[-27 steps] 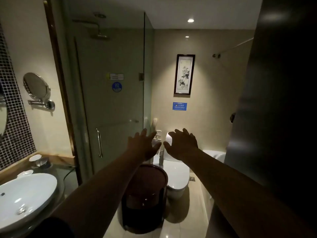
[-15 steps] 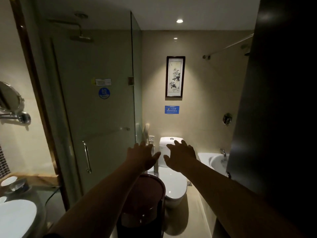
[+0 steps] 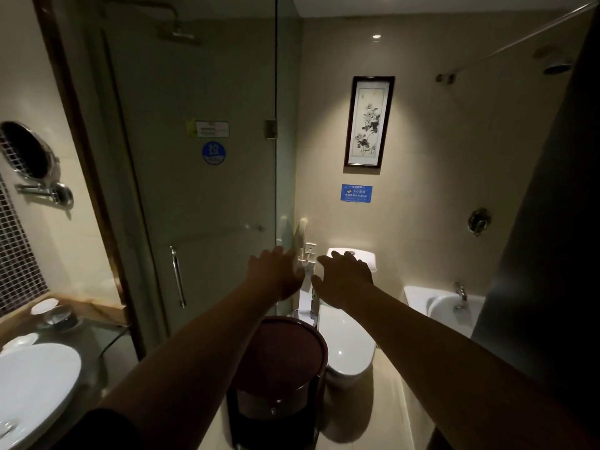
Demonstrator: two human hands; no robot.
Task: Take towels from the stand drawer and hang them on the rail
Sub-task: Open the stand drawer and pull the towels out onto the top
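At 8 o'clock, nearest, a white basin (image 3: 31,388) sits on the glass worktop (image 3: 94,332). At 6 o'clock stands the round dark stand (image 3: 276,381), its drawer (image 3: 274,407) closed with a small knob on the front; any towels inside are hidden, so I cannot tell what it holds. Beyond it, at 5 o'clock, is the white toilet (image 3: 347,345).

The risk, as I judge it, is the dim light and tight floor: a reach down for the knob could knock the light stand against the toilet, or a drawer pulled too hard could tip it. The rail is another doubt: a thin bar (image 3: 224,230) crosses the shower door (image 3: 201,190) at 11 o'clock, a rod (image 3: 519,40) runs at 1 o'clock, and a wrong pick costs a rehang.

Both arms stretch forward, palms down. The left hand (image 3: 276,276) and right hand (image 3: 345,279) hover well above the stand, fingers spread, holding nothing.
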